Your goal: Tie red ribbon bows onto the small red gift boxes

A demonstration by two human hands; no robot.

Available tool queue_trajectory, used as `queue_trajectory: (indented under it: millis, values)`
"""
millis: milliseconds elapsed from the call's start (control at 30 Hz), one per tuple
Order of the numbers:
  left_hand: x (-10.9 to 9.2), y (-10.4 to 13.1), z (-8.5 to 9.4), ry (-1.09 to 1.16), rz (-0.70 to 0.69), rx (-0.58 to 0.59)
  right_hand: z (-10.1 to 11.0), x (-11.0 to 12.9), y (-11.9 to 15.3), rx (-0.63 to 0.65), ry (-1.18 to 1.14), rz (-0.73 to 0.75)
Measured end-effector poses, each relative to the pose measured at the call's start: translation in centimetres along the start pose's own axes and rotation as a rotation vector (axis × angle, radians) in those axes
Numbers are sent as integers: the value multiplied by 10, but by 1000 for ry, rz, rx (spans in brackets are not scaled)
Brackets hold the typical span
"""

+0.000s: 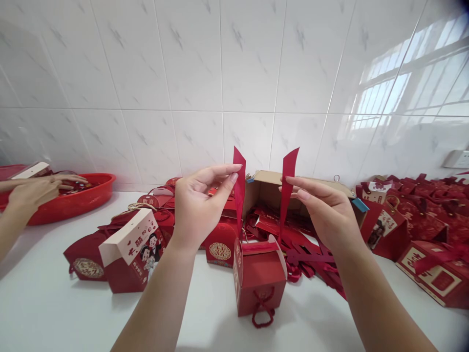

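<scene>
A small red gift box stands on the white table in front of me, with a red cord loop hanging on its near side. A red ribbon runs under its top, and both ends rise upward. My left hand pinches the left end between thumb and fingers. The right end is held by my right hand, between its thumb and fingertips. Both hands are above the box, one on each side.
Red boxes stand at left, more at right. An open cardboard carton and loose red ribbons lie behind. At far left, another person's hands reach over a red basin. A tiled wall rises behind.
</scene>
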State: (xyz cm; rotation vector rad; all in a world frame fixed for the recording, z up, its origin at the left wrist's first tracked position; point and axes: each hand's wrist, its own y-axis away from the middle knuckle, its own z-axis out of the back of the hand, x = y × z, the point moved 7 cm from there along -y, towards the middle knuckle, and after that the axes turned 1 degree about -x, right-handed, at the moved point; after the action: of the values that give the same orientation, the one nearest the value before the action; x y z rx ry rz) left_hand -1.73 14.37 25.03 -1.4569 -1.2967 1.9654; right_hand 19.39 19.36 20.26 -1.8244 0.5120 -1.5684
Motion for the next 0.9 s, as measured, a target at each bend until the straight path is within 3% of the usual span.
queue_trajectory:
  millis: [900]
  values:
    - [-2,2,-2,-68,42,48,0,0,0,-2,3,-11]
